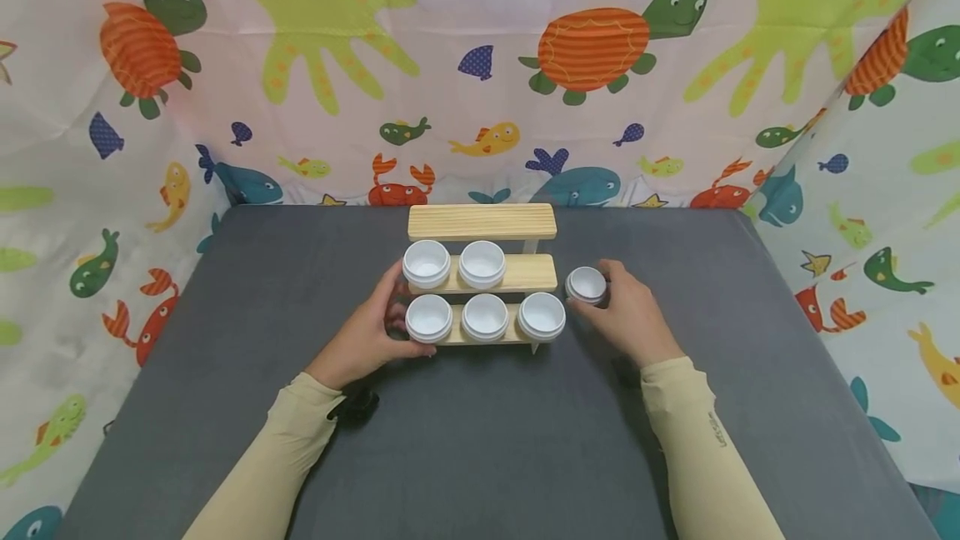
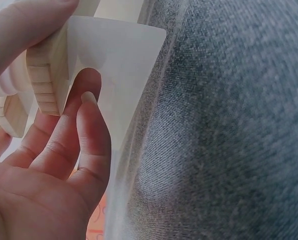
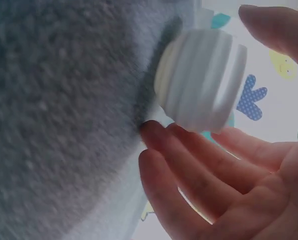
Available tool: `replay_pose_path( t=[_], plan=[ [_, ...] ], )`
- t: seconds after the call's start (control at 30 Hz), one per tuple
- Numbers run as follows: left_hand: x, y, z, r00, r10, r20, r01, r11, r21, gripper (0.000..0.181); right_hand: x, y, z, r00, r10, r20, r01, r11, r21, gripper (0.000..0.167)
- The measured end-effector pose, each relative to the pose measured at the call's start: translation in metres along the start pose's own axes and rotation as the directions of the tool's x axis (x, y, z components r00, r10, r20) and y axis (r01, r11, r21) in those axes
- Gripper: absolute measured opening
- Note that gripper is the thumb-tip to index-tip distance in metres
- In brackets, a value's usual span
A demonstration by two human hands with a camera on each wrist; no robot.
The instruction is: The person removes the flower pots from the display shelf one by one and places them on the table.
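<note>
A small tiered rack with pale wooden shelves (image 1: 480, 222) stands on the grey table, its translucent side panel (image 2: 116, 60) showing in the left wrist view. My left hand (image 1: 367, 327) grips the rack's left end, thumb in front and fingers behind. Two white cups (image 1: 482, 265) sit on the middle shelf and three white cups (image 1: 484, 317) on the lowest one. Right of the rack is another ribbed white cup (image 3: 201, 80), low at the table surface. Around it my right hand (image 1: 633, 315) spreads, fingers close to its side and thumb slightly apart in the right wrist view.
The grey cloth-covered table (image 1: 495, 440) spreads out on all sides of the rack. A curtain (image 1: 480, 123) printed with sea animals rises behind the table and along both sides. The rack's top shelf bears no cup.
</note>
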State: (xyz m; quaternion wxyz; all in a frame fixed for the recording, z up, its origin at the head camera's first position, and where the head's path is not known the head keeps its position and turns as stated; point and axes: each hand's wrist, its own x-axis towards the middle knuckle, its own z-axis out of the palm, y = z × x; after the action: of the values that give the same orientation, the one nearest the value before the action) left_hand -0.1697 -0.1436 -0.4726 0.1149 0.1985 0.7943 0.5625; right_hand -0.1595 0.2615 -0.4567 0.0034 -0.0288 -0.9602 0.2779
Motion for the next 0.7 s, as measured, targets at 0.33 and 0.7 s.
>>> replay_pose_path(
  t=[0.33,0.7],
  plan=[
    [0.000,0.001,0.000,1.000,0.011,0.002,-0.011,1.000,0.008,0.139,-0.020,-0.043,-0.037,0.984,-0.082,-0.158,0.080,0.997,-0.014,0.076],
    [0.000,-0.002,0.000,1.000,0.014,-0.003,-0.014,1.000,0.002,0.138,-0.023,-0.142,-0.045,0.914,-0.398,-0.081,0.392,0.917,-0.079,0.076]
  ],
)
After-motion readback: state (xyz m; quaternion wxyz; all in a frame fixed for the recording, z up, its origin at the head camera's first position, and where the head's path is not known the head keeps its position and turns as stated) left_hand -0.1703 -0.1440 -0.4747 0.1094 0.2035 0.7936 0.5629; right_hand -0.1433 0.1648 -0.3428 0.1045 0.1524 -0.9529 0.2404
